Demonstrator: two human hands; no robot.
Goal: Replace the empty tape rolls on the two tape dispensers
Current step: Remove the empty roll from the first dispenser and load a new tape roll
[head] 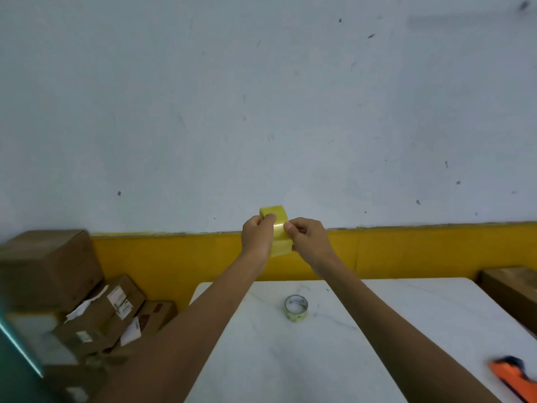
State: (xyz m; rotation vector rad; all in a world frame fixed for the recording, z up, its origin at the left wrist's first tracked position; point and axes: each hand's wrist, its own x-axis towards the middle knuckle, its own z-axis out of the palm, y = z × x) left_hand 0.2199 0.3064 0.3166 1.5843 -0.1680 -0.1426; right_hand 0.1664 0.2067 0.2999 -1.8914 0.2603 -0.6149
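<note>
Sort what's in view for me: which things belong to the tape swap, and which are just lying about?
Part of the job:
- yellow tape roll, held up by left hand and right hand
- nearly empty roll on the white table
- orange dispenser at the table's right edge

Lying about:
- cardboard boxes stacked left
- brown box at right

Both arms were stretched out above the white surface (377, 330). The left hand (257, 237) and the right hand (305, 235) gripped a yellow tape roll (279, 225) between them, raised in front of the wall. A nearly used-up roll (295, 307) lay flat on the surface. An orange dispenser (513, 373) sat blurred at the right edge. Cardboard boxes (87, 309) were stacked at the left.
</note>
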